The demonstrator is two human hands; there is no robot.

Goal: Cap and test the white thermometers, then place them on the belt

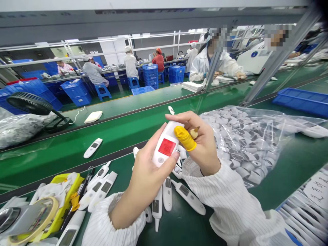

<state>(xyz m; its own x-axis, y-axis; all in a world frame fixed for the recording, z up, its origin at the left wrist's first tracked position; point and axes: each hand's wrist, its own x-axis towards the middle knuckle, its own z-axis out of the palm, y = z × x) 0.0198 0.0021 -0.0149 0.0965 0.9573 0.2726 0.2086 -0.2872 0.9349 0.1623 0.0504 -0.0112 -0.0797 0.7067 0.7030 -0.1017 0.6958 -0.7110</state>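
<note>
My left hand (146, 177) is wrapped round the lower part of a white digital thermometer (160, 160) whose screen is lit red. The thermometer is tilted, its top end up and to the right. At that top end, my right hand (202, 143) grips it, with a yellow finger cot on the thumb pressed near the edge. Beside that thumb, a small beige and brown piece (194, 133) shows among the curled fingers; its kind is unclear. Below my hands, several white thermometers (189, 195) with dark screens lie on the green bench, partly hidden by my wrists.
To the right lies a clear bag of grey-white caps (243, 143), with a blue tray (302, 102) behind it. At left are a yellow basket (55, 218), a tape roll (48, 215) and more thermometers. One thermometer (93, 148) rests on the green belt. Beyond stand a fan (33, 104) and co-workers.
</note>
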